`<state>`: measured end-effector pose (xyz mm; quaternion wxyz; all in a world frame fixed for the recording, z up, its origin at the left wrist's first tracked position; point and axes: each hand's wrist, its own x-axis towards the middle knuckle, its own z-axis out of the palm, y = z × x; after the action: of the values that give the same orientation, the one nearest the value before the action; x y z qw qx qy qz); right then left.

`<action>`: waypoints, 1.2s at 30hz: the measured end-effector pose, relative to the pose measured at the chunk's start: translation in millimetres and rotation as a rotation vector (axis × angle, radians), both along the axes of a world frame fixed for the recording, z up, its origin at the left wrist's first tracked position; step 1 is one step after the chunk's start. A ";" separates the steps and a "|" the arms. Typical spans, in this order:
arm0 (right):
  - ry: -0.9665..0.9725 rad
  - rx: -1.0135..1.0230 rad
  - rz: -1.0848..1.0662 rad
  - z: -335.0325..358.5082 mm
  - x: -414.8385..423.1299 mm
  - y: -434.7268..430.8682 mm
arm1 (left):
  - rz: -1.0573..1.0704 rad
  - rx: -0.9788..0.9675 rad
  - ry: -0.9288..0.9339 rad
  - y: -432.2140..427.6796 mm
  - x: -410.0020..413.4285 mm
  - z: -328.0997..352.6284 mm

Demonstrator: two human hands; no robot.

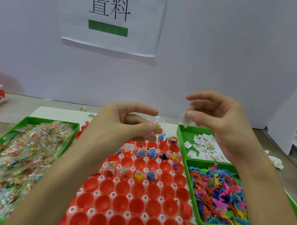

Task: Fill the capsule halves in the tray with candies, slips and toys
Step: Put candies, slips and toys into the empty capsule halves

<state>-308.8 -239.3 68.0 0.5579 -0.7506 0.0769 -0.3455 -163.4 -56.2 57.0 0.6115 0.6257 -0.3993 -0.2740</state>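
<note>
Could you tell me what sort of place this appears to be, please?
Probably a packing station in a small workshop: a tray of red capsule halves, green bins of candy packets, slips and toys, and a printed sign on the wall.

Body in view: two hands plus forearms, nothing else. Left hand (pixel 122 122) and right hand (pixel 225 122) are both bare. Left forearm (pixel 59 176) and right forearm (pixel 266 199) are bare right down to the bottom frame edge; anything worn higher up is out of shot. Fingers slim. Left thumbnail (pixel 152 126) and right thumbnail (pixel 190 114) are short, plain, trimmed close. Wide-angle lens stretches both forearms. Right fingertips slightly blurred.
</note>
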 end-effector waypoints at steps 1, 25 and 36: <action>-0.008 -0.003 0.050 3.3 2.2 8.4 | 0.010 -0.014 0.010 -1.0 -2.0 -0.2; 0.054 -0.355 -0.198 0.1 20.0 40.4 | 0.128 -0.122 0.049 -0.5 -5.6 1.9; 0.980 -0.684 -0.180 -44.9 18.7 -7.0 | 0.136 -0.103 0.045 1.7 -6.7 8.0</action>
<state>-290.0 -246.2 23.1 0.1530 -0.9498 0.2726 -0.0106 -170.1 -54.5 65.0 0.6688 0.6129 -0.3555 -0.2251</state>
